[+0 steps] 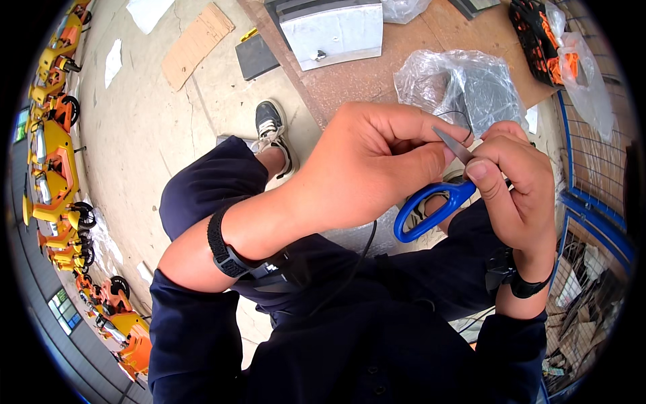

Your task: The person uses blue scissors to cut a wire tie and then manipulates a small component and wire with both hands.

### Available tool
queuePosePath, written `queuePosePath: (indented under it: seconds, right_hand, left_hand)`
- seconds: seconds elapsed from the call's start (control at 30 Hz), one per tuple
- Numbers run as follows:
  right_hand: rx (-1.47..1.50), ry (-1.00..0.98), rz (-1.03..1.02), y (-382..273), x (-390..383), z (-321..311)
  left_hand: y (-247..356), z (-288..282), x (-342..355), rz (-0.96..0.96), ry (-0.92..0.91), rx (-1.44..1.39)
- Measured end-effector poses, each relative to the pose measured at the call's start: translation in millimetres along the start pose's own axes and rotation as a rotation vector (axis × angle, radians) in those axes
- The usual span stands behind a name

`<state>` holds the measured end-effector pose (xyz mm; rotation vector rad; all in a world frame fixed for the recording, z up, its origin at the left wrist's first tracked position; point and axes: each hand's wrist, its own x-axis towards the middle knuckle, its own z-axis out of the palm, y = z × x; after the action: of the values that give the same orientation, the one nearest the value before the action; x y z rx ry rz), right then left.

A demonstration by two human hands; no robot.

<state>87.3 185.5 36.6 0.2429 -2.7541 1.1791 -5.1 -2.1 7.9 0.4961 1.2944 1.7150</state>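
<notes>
My right hand [519, 178] is closed around the pivot end of a pair of blue-handled scissors [434, 214]. One finger loop points down and to the left, and a bare metal blade points up and to the left. My left hand [377, 158] is closed in a pinch right beside that blade, its fingertips holding a thin black wire [464, 116] that curves up past the blade tip. Where the wire ends is hidden behind my fingers. Another black cable [367, 249] hangs below my left hand, down across my lap.
A brown board [350, 84] ahead carries a grey metal box [333, 37] and a clear plastic-wrapped dark item [481, 91]. Cardboard [195, 44] lies on the floor. At right stands a blue-framed mesh cage [592, 209]; yellow and orange scooters [57, 161] line the left.
</notes>
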Motion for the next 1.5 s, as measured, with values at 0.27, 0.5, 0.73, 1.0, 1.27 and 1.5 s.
queuePosePath:
  seconds: [0.27, 0.5, 0.73, 1.0, 1.27, 1.5]
  right_hand:
    - [-0.010, 0.015, 0.022, 2, -2, -1]
    - [0.029, -0.033, 0.119, 4, -3, -7]
    - [0.135, -0.004, 0.316, 8, -4, -15]
    - [0.065, -0.003, 0.020, 5, -2, 1]
    - [0.035, 0.025, 0.024, 4, -1, 3]
    - [0.043, -0.014, 0.083, 4, -1, -1]
  left_hand:
    - [-3, 0, 2, -0.027, 0.003, -0.013]
    - [-5, -3, 2, 0.002, -0.010, 0.069]
    - [-4, 2, 1, 0.080, 0.034, 0.023]
    - [-1, 0, -1, -0.039, 0.030, 0.035]
    - [2, 1, -1, -0.064, 0.002, -0.020]
    - [-4, 1, 0, 0.013, -0.002, 0.014]
